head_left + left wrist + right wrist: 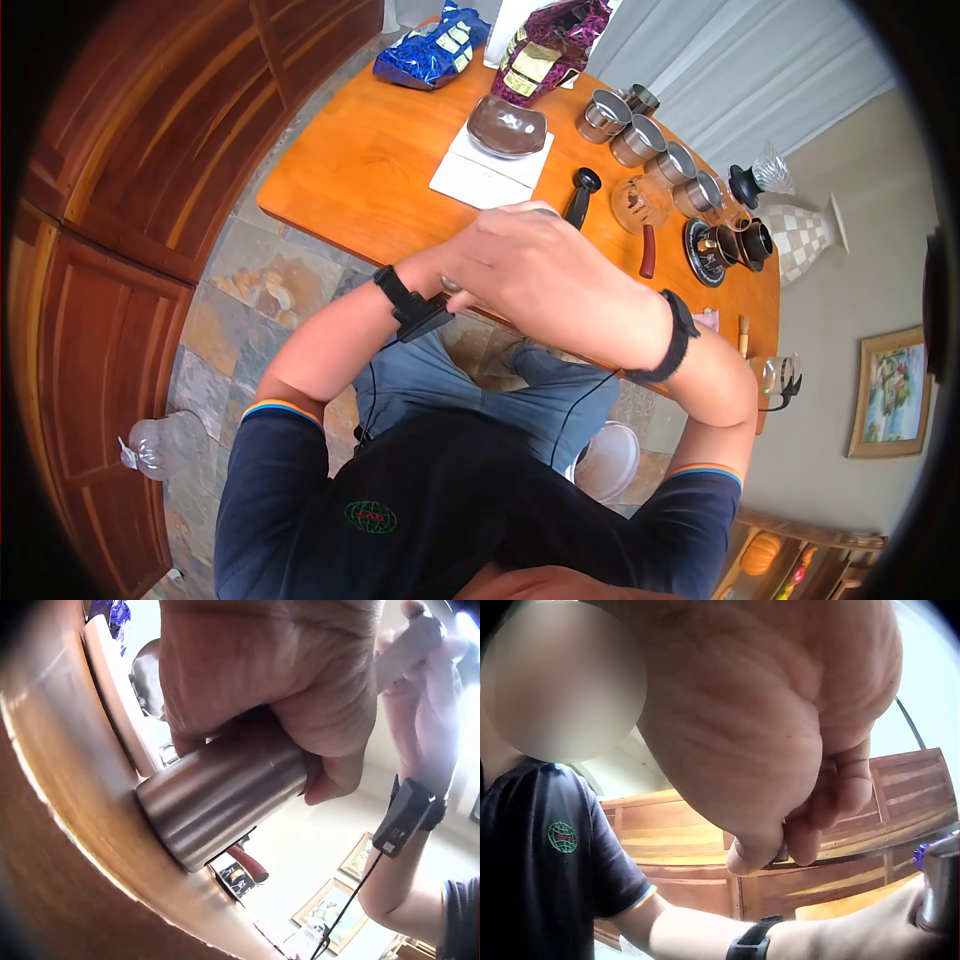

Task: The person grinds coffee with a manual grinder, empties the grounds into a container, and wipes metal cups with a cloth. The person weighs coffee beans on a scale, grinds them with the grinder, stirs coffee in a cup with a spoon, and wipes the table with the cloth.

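A brushed metal cylinder (225, 795) lies tilted in my left hand (277, 667), whose fingers curl round its upper part; its lower end is beside the table edge in the left wrist view. My right hand (424, 712) is raised apart from the cylinder and pinches a grey bar-like piece (411, 651). In the right wrist view, the fingertips of my right hand (780, 727) come together on a small part, mostly hidden. Seen from the head, my right hand (545, 280) overlaps my left hand (455, 255) above the near table edge, covering most of what they hold.
On the wooden table (350, 150) are a brown bowl (507, 127) over a white flat object (484, 178), a black scoop (580, 198), a glass server (641, 203), several metal cups (638, 141) and two foil bags, blue (432, 50) and purple (548, 50). A clear bucket (607, 462) stands below.
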{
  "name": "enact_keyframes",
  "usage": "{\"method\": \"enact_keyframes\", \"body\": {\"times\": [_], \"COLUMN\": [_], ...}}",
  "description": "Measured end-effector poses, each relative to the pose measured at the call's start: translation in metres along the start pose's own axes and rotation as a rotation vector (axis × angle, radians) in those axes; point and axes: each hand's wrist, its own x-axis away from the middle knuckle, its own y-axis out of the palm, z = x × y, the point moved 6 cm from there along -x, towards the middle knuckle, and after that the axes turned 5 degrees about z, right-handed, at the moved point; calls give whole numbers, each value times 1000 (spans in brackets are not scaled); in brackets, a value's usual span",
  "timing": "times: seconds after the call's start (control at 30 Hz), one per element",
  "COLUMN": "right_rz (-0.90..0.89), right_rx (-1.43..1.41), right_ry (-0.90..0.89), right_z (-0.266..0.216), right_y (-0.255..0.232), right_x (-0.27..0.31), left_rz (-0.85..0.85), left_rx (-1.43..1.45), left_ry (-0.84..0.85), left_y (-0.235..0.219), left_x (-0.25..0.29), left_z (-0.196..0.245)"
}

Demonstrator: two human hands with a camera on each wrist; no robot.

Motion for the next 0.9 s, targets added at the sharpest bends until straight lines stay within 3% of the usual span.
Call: {"method": "enact_keyframes", "body": {"times": [0.07,0.13,0.2,0.27,0.33,0.53,0.6,0.9], "right_rz": [-48,-102,-78,-55,-90,-27,-82,4], "right_rx": [2,242,272,302,307,328,302,341], "right_ry": [33,10,-1,-15,43,156,326,552], "right_z": [2,14,28,40,56,102,123,142], "right_y": [-2,5,7,4,3,-13,-20,-54], "right_x": [-11,-20,-29,-36,-42,-36,-25,43], "left_rz": [45,87,126,143,23,3,14,23], "left_rx": [-173,-343,-513,-598,-444,-272,-258,-162], "left_ry": [101,203,306,359,147,66,39,-44], "left_y": [-4,-6,-7,-2,4,1,1,3], "left_x": [0,0,0,-1,-9,-11,-11,-7], "left_z": [-16,-34,-45,-27,-18,-14,-16,-11]}}
